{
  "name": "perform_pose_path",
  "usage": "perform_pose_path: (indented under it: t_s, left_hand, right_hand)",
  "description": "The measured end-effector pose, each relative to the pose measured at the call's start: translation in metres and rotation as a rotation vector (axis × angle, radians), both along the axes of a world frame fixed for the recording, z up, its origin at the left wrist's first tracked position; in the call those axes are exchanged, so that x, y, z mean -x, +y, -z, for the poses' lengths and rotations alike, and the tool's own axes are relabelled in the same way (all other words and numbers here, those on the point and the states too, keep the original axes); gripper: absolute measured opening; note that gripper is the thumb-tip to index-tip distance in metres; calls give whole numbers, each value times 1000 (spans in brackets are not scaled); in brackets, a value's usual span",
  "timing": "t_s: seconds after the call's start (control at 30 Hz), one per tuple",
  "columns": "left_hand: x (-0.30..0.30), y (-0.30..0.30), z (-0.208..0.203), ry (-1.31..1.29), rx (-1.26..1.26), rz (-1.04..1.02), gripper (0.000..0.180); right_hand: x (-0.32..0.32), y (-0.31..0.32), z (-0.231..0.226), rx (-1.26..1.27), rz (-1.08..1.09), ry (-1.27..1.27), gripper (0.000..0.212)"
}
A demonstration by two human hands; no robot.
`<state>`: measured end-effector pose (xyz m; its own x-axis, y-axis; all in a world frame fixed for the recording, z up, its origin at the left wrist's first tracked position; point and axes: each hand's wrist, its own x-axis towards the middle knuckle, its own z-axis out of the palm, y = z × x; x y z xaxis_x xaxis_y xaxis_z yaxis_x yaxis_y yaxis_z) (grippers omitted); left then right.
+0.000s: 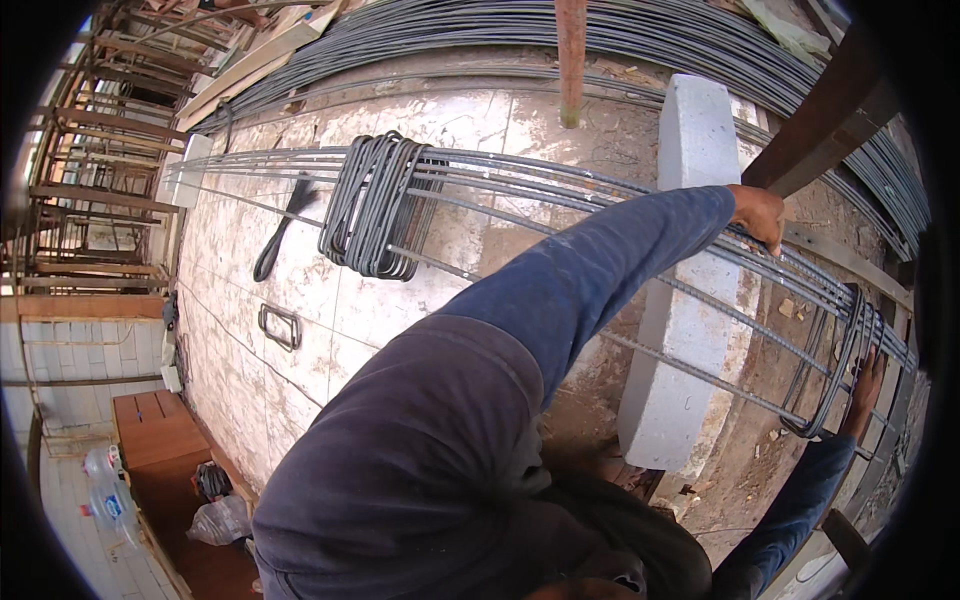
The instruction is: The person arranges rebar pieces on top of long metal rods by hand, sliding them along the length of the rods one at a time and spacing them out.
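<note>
My left arm reaches across the view, and my left hand (758, 215) is closed over the upper steel reinforcing bars (560, 183), its fingers curled down around them. Beside the bars' right end is my right hand (866, 392), its fingers stretched up against a small group of steel stirrups (828, 395); its fingertips are partly hidden among the bars. These stirrups loop around the long bars. Further left, a thick bundle of rectangular stirrups (372, 205) hangs around the same bars. The bars rest across a pale concrete-like block (690, 150) and another white block (190, 172) at the far left.
Two loose stirrups (280, 328) and a dark looped tie (268, 255) lie on the stained floor (250, 220). Long bars (460, 45) are stacked behind. A reddish post (571, 70) and a dark beam (825, 110) stand nearby. Plastic bottles (108, 500) are at lower left.
</note>
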<state>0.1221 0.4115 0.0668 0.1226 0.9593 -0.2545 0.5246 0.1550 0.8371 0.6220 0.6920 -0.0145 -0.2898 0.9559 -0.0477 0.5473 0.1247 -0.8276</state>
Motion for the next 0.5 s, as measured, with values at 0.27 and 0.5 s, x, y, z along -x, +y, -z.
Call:
perform_pose_path:
  t_s: [0.27, 0.5]
  left_hand:
    - [0, 23, 33, 278, 78, -43, 42]
    - [-10, 61, 49, 207, 219, 124, 67]
  right_hand:
    - [9, 35, 39, -31, -142, -36, 67]
    - [-37, 77, 33, -32, -250, -300, 55]
